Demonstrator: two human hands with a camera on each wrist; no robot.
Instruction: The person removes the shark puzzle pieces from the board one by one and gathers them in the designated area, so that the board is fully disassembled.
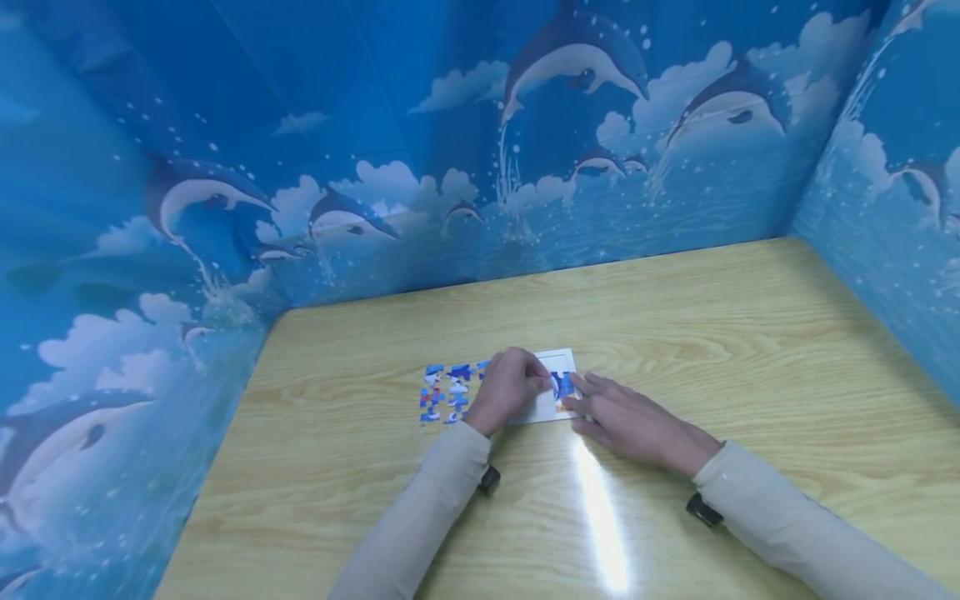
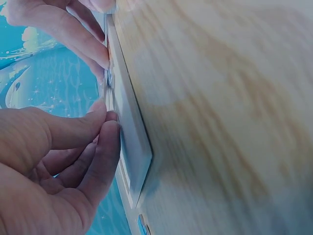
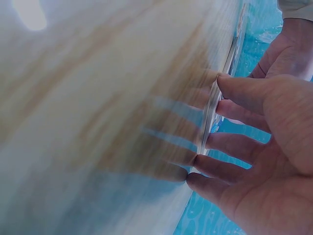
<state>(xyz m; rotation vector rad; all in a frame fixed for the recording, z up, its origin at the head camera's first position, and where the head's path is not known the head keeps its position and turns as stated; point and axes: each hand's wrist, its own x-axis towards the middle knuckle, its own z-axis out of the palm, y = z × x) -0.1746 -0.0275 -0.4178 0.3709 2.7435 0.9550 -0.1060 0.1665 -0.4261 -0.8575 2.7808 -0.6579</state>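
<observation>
A white puzzle board (image 1: 536,410) lies flat on the table, with joined blue jigsaw pieces (image 1: 564,385) in its right part. Over the board, my left hand (image 1: 510,387) pinches a small puzzle piece between thumb and fingertips, beside the joined pieces. The fingers mostly cover that piece. In the left wrist view, the left hand (image 2: 68,161) has its thumb and index tips together right at the board. My right hand (image 1: 626,417) has its fingers spread, their tips touching the board's right side. In the right wrist view, the right hand (image 3: 259,142) shows fairly straight fingers along the board edge.
Several loose puzzle pieces (image 1: 442,396) lie left of the board, some partly behind the left hand. The wood-grain table (image 1: 675,325) meets a blue dolphin-print curtain (image 1: 420,167) at its back and sides. A bright reflection shows in front of the board.
</observation>
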